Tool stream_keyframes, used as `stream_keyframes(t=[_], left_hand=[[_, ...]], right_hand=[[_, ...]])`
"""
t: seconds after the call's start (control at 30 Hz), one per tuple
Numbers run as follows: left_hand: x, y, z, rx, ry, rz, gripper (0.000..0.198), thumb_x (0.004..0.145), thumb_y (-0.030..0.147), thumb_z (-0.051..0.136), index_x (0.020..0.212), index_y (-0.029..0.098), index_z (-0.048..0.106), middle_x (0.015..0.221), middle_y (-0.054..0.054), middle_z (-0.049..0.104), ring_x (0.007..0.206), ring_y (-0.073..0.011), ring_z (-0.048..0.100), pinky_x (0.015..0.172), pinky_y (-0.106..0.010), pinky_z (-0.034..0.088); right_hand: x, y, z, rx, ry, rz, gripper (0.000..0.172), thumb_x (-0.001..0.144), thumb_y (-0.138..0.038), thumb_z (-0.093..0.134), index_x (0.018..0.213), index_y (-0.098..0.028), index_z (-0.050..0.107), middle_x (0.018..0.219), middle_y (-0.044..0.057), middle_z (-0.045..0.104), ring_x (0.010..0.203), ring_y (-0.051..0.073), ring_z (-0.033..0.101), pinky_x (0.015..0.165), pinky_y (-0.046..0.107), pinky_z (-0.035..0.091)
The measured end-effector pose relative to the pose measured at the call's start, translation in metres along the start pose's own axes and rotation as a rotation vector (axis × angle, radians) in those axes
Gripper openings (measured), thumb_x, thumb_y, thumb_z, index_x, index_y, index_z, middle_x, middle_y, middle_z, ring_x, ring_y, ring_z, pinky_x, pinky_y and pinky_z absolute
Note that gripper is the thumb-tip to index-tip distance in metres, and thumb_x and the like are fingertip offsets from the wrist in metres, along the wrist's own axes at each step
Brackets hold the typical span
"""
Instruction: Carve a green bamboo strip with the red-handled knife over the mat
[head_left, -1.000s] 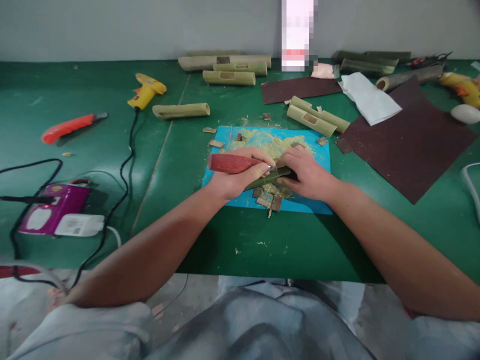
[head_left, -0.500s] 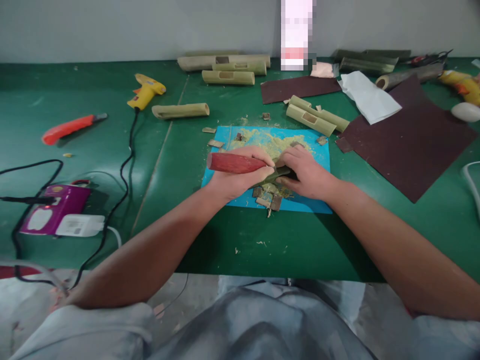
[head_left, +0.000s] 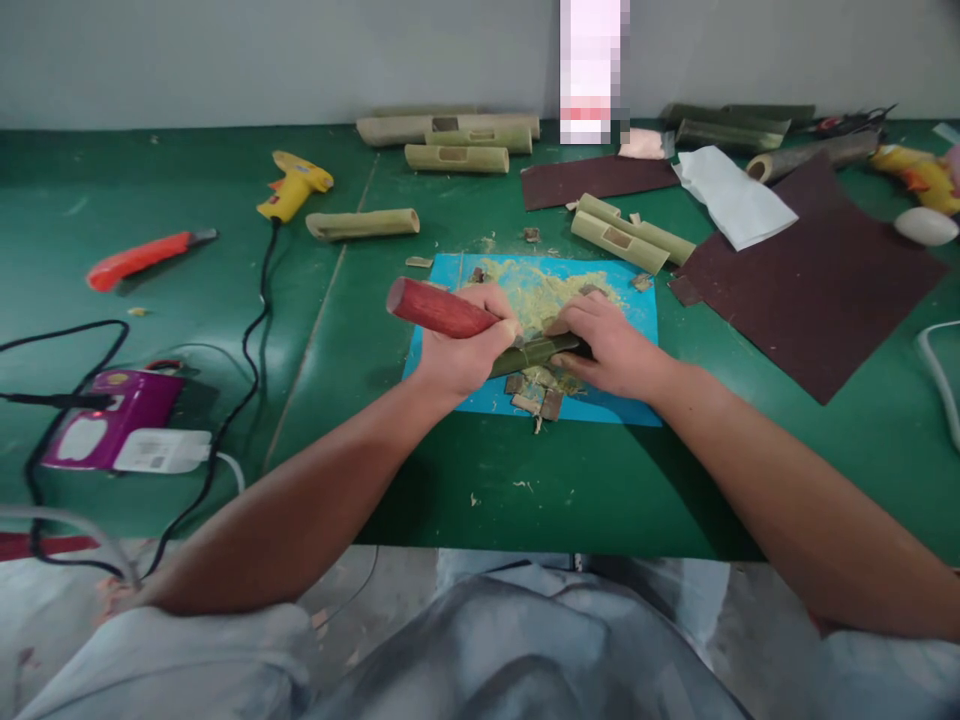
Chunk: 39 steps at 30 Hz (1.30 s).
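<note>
My left hand (head_left: 472, 345) is closed round a carving tool with a thick red wooden handle (head_left: 442, 307). The handle points up to the left, and the blade is mostly hidden by my fingers. Under that hand lies a dark green bamboo tube (head_left: 531, 354), which runs across toward my right hand (head_left: 604, 343). My right fingers grip the tube's right end. Beneath both hands is a blue sheet (head_left: 622, 405) strewn with pale shavings (head_left: 536, 285). Small brown bamboo chips (head_left: 551, 404) lie just in front of the tube.
Cut bamboo tubes (head_left: 457, 158) lie at the back and one (head_left: 364, 223) to the left. A yellow glue gun (head_left: 289, 190), an orange cutter (head_left: 142, 260) and a purple power strip (head_left: 150, 390) are on the left. Brown sheets (head_left: 814, 290) and white paper (head_left: 739, 200) lie right.
My left hand has slid left along the bamboo tube, and the red handle has swung to a steeper tilt. More of the tube now shows between my hands. My right hand stays in place.
</note>
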<state>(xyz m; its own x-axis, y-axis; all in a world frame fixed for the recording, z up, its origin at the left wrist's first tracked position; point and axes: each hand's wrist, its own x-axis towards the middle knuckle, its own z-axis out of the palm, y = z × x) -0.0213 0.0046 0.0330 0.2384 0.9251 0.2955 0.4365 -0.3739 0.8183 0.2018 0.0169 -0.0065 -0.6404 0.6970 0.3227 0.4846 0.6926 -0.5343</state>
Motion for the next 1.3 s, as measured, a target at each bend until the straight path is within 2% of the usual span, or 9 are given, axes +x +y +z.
stream_keyframes(t=[0.13,0.27,0.47,0.63,0.87,1.07,1.3], left_hand=[[-0.002,0.001,-0.001,-0.015,-0.023,-0.012,0.021,0.081,0.037,0.06,0.062,0.03,0.057,0.065,0.003,0.06,0.067,-0.017,0.058,0.068,-0.043,0.051],[-0.003,0.004,-0.001,-0.063,0.003,-0.063,0.018,0.082,0.039,0.061,0.067,0.031,0.062,0.07,0.003,0.066,0.074,-0.0183,0.062,0.074,-0.043,0.054],[-0.003,0.005,0.001,-0.045,-0.109,-0.043,0.011,0.084,0.04,0.064,0.079,0.032,0.069,0.083,0.005,0.075,0.084,-0.0208,0.069,0.078,-0.043,0.055],[-0.003,-0.001,0.003,-0.1,-0.078,-0.016,0.007,0.081,0.036,0.07,0.08,0.03,0.073,0.086,0.002,0.076,0.082,-0.0211,0.07,0.082,-0.042,0.058],[-0.003,-0.003,0.001,-0.088,-0.114,0.022,0.003,0.082,0.033,0.072,0.085,0.033,0.074,0.088,0.003,0.078,0.08,-0.0216,0.072,0.078,-0.044,0.061],[-0.003,-0.003,-0.001,-0.089,-0.156,-0.004,0.003,0.083,0.035,0.072,0.086,0.036,0.073,0.091,0.005,0.077,0.083,-0.022,0.072,0.079,-0.045,0.061],[-0.001,-0.004,0.0,-0.111,-0.166,-0.006,0.005,0.084,0.036,0.072,0.087,0.032,0.073,0.09,0.003,0.077,0.081,-0.0191,0.07,0.08,-0.042,0.059]], right_hand=[[0.0,-0.001,-0.001,0.004,0.001,0.006,0.015,0.091,-0.035,0.059,0.1,-0.023,0.061,0.1,0.009,0.062,0.095,0.028,0.05,0.086,0.045,0.04],[0.0,-0.001,0.0,0.003,0.011,0.017,0.017,0.09,-0.035,0.061,0.1,-0.022,0.062,0.1,0.009,0.062,0.097,0.029,0.05,0.087,0.045,0.04],[0.001,-0.001,-0.001,-0.004,0.0,0.013,0.016,0.09,-0.034,0.061,0.1,-0.022,0.062,0.1,0.009,0.062,0.096,0.028,0.049,0.086,0.044,0.04],[0.001,0.0,0.0,-0.005,-0.004,0.0,0.017,0.09,-0.035,0.062,0.1,-0.021,0.061,0.098,0.009,0.061,0.095,0.028,0.049,0.084,0.044,0.039],[0.001,0.0,0.0,0.004,0.015,0.002,0.014,0.09,-0.034,0.061,0.097,-0.022,0.059,0.096,0.008,0.06,0.095,0.028,0.048,0.084,0.043,0.04],[0.001,0.0,0.0,0.001,0.013,-0.008,0.014,0.09,-0.035,0.062,0.097,-0.022,0.059,0.095,0.008,0.06,0.094,0.027,0.048,0.084,0.043,0.04],[0.001,0.001,0.0,0.005,0.015,-0.026,0.015,0.09,-0.035,0.062,0.097,-0.022,0.058,0.096,0.008,0.06,0.092,0.027,0.048,0.084,0.043,0.039]])
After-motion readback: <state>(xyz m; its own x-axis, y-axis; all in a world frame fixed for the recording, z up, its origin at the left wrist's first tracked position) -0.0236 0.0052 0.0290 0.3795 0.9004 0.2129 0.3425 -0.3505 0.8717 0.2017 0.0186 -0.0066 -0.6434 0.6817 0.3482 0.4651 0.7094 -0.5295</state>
